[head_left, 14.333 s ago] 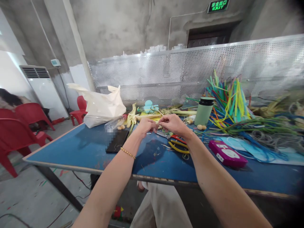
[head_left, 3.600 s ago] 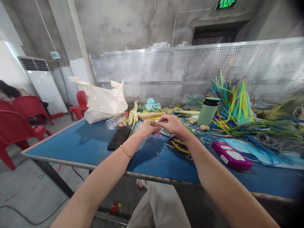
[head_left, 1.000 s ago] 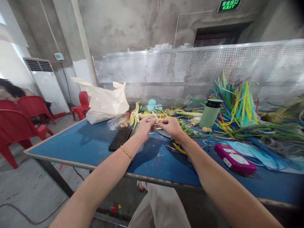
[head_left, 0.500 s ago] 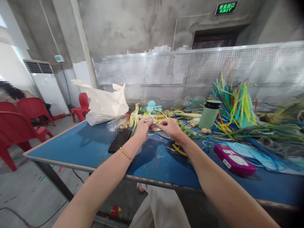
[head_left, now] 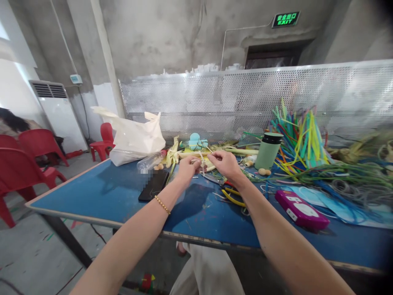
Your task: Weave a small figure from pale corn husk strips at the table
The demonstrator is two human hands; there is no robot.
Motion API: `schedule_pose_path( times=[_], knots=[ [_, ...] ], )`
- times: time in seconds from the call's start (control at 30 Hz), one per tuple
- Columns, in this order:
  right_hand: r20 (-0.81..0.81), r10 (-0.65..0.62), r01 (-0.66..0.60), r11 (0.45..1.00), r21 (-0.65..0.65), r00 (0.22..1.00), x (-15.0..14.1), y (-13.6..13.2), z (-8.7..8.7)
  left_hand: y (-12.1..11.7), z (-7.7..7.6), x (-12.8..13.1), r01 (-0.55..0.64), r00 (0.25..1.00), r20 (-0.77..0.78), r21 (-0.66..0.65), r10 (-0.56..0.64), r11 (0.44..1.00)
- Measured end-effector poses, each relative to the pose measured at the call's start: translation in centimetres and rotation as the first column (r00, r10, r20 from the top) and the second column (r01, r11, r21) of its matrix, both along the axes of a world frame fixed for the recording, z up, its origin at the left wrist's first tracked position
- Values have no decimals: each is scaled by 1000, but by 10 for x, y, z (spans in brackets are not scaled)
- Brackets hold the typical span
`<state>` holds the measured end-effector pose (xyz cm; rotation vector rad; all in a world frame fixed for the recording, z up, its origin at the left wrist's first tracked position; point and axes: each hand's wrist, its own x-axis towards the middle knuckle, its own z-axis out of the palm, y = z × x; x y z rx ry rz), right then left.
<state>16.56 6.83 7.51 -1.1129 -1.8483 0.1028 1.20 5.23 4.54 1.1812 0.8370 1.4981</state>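
Note:
Above the blue table [head_left: 196,221], my left hand [head_left: 187,169] pinches a small pale strip [head_left: 202,159] that looks like dried husk or straw. My right hand [head_left: 225,163] is close by on the right, its thumb and forefinger pressed together at the strip's side; what lies between those fingertips is too small to make out. Yellow-and-red handled scissors [head_left: 232,196] lie under my right wrist, their blades pointing left. Behind my hands are pale yellow husk strips [head_left: 174,155] and a light blue cut-out piece [head_left: 196,141].
At the left stand a white plastic bag [head_left: 135,137], a clear bottle [head_left: 150,162] and a black phone [head_left: 153,185]. Rightward are a green canister [head_left: 268,151], wooden beads [head_left: 264,171], a purple box [head_left: 301,209], colourful strips [head_left: 307,139] and blue masks [head_left: 334,205]. Red chairs [head_left: 39,143] stand beyond.
My right hand has shifted slightly right and up, a little farther from my left hand. More of the scissors shows. The view has tilted a little upward.

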Motion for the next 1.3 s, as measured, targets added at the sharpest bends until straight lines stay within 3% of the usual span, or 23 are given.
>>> schedule_pose_path(
  times=[0.17,0.4,0.63,1.07,1.17,1.3],
  knots=[
    [-111,236,-252,952,-173,966,0,-1,0,-3,0,2,89,994,-65,9,-88,996],
    [-282,248,-320,915,-246,927,-1,3,-6,-2,-1,-1,262,965,13,-71,-262,962],
    [-473,251,-440,829,-345,844,-2,-6,-1,0,-5,-4,236,970,-43,-73,-239,969],
    [-318,223,-299,930,-214,922,1,2,-4,-2,-4,-3,246,965,-75,-78,-252,966],
    [-295,133,-220,933,-286,946,3,2,-4,2,-4,-4,208,978,4,-78,-209,975],
    [-308,75,-213,870,-445,948,2,-2,-5,5,-4,-5,166,984,81,-63,-160,984]
  ],
)
